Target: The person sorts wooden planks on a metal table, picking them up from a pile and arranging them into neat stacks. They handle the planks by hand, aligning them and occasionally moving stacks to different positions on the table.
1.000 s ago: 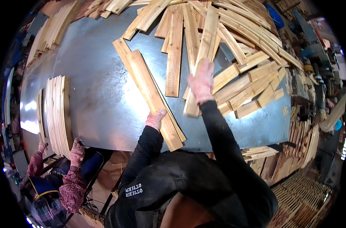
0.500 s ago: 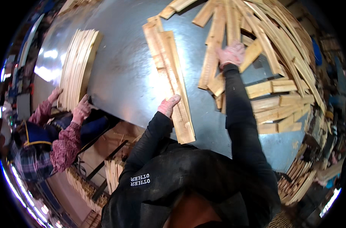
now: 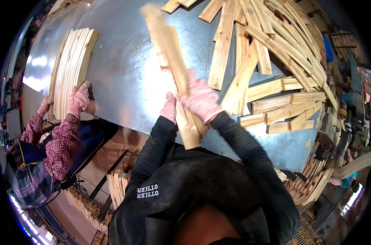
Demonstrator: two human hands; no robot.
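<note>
Both dark-sleeved arms reach forward; the gloved left hand (image 3: 169, 108) sits just beside the gloved right hand (image 3: 199, 100), fingers curled.

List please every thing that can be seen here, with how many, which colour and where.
metal table: one, grey and shiny, across the middle
slat stack: one, pale wood, in front of the person
loose slats: many, pale wood, heaped on the table's right side
neat slat bundle: one, pale wood, on the table's left side
co-worker's gloved hand: one, pink, against the neat bundle's near end
slat piles: several, pale wood, below the table edge
left hand: pink glove, at the stack's left side
right hand: pink glove, on the stack
</note>
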